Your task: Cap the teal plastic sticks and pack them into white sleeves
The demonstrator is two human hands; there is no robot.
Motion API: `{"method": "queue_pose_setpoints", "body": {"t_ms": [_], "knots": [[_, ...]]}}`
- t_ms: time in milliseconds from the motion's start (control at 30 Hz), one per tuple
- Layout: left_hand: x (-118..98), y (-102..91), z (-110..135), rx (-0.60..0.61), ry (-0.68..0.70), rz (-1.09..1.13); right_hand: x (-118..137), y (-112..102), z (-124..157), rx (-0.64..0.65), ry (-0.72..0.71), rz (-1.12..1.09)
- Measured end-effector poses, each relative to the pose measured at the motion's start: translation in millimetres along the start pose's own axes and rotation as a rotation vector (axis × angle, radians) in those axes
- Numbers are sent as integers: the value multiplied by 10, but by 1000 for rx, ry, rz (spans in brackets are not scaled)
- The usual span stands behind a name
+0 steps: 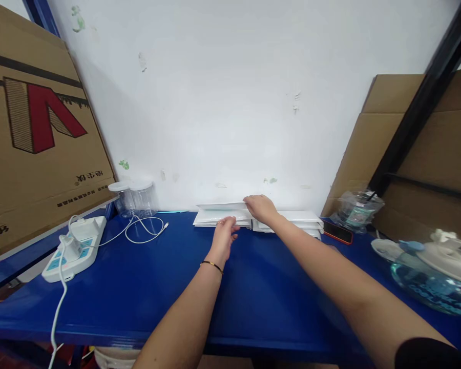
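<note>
Two low stacks of flat white packets lie side by side against the wall, a left stack [203, 219] and a right stack [301, 219]. Over the left stack, a white packet [221, 206] is raised, and my right hand [262, 207] pinches its right end. My left hand [225, 236] is at the front edge of the left stack, fingers loosely bent and apart, with nothing visible in them. Whether its fingertips touch the stack is hard to make out. The packets' contents are hidden.
On the left of the blue table [169, 292] are a power strip [77, 256], a white cable [146, 238] and clear jars [138, 200]. To the right lie a phone [338, 233], a plastic-wrapped cup [359, 210] and a teal glass pot [430, 282]. Cardboard [34, 128] leans at the left.
</note>
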State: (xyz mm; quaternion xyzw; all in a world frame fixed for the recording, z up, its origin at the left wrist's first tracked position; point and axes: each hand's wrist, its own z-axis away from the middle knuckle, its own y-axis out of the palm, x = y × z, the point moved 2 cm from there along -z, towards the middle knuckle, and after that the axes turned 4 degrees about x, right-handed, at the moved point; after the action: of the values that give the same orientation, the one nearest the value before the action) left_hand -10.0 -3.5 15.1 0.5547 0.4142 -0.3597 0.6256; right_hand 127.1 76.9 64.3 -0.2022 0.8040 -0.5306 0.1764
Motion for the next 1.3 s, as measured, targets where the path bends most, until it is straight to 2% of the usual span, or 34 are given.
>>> {"method": "queue_pose_setpoints", "body": {"t_ms": [100,167,233,300,433,500,600,700,767,833,933,1000,1067,1133,1200,1233,1300], "knots": [[-261,40,204,-161,538,-608,3,-384,168,-165,15,-241],[-372,103,338,-168,727,-916,24,-658,333,-232,-1,-395],[-416,163,427,-128,805,-1100,57,-897,510,-260,-8,-526],[-409,213,480,-74,837,-1173,93,-1066,680,-241,-3,-643],[-330,293,531,76,780,-1162,141,-1175,979,-147,2,-849],[-292,325,550,163,698,-1076,121,-1150,1110,-176,32,-954],[-254,367,579,245,593,-945,27,-1047,1284,-309,142,-1072],[-234,416,602,301,578,-974,-91,-907,1426,-465,270,-1033],[-232,446,609,329,605,-1027,-138,-825,1500,-551,302,-937],[-242,466,606,328,648,-1095,-142,-756,1553,-570,270,-870],[-276,484,589,285,707,-1228,-105,-657,1599,-465,174,-921],[-311,498,580,279,717,-1309,-94,-581,1611,-395,144,-1044],[-360,525,578,289,725,-1409,-129,-489,1609,-442,204,-1248],[-425,575,585,285,749,-1520,-197,-361,1591,-582,381,-1516],[-499,660,601,307,785,-1578,-238,-201,1553,-648,588,-1763],[-537,718,612,344,803,-1564,-235,-120,1527,-624,670,-1864],[-608,853,641,459,816,-1443,-183,21,1472,-487,765,-2022]]}}
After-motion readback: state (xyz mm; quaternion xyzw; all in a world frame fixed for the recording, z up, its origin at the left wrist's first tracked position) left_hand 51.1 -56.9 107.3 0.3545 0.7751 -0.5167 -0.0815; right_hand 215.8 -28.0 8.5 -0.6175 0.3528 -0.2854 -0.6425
